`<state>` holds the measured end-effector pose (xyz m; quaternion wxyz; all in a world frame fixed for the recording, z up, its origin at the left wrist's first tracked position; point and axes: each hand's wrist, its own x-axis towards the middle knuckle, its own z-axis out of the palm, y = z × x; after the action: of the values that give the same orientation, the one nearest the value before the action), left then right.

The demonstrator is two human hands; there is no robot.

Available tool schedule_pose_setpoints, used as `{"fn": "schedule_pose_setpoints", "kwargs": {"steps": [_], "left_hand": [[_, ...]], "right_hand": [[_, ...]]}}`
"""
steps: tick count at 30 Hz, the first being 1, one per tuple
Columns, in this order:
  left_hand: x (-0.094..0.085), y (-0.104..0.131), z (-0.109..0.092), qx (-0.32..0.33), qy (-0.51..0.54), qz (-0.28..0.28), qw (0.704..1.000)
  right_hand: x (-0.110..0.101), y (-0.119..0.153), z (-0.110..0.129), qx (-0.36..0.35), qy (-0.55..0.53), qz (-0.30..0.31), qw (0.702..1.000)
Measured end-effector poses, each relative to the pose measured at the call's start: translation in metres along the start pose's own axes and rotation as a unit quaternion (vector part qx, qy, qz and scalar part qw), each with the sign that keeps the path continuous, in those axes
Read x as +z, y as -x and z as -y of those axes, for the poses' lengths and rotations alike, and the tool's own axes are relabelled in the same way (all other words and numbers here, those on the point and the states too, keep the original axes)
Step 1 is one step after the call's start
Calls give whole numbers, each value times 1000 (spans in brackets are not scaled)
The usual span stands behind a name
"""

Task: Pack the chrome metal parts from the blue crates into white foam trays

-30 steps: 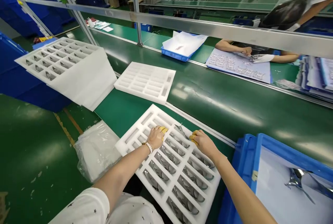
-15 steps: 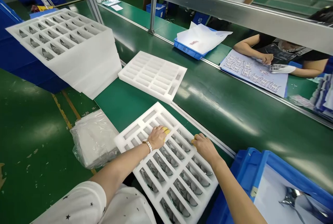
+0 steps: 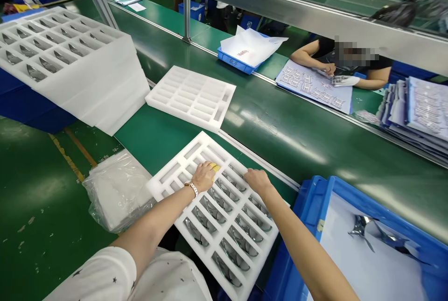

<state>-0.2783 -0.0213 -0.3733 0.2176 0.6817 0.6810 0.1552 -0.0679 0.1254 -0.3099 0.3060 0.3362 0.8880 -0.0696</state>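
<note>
The left hand (image 3: 203,177), yellow covers (image 3: 214,167) on its fingers, lies bent over a white foam slotted tray (image 3: 180,157). The right hand (image 3: 258,180) is curled at the tray's far edge; whether either hand grips anything, I cannot tell. Glossy dark curved pieces (image 3: 196,232) sit in slots beside and nearer the body than the left fingers. Good seating likely calls for light fingertip pressure, each piece aligned with its slot, shiny faces kept off neighbours, the tray steadied by the left palm.

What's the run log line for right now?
left hand: on foam tray | right hand: at tray's far edge | tray: gray parts in many slots | blue bin: shiny parts on white liner
</note>
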Motion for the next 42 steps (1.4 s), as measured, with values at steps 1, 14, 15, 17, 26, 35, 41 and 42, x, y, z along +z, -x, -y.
{"fn": "schedule_pose_setpoints", "kwargs": {"steps": [1,14,15,17,26,35,41,42], "left_hand": [[0,0,0,2,2,-5,1000],[-25,-8,19,29,84,-148,985],[-31,-17,13,41,75,-156,984],[-40,-38,-15,80,56,-153,983],[26,-109,-324,307,-60,-23,950],[148,-151,-452,362,-257,71,893],[188,-167,-468,437,-294,100,844],[189,-168,-468,444,-290,103,842]], "right_hand": [[2,6,-6,3,-15,-6,1000],[158,262,-158,258,-311,-296,866],[174,284,-169,307,-291,-299,855],[201,319,-190,395,-244,-290,837],[239,331,-276,390,-27,-251,886],[255,289,-338,286,40,-256,923],[255,279,-347,259,49,-285,922],[254,280,-347,254,48,-290,921]]}}
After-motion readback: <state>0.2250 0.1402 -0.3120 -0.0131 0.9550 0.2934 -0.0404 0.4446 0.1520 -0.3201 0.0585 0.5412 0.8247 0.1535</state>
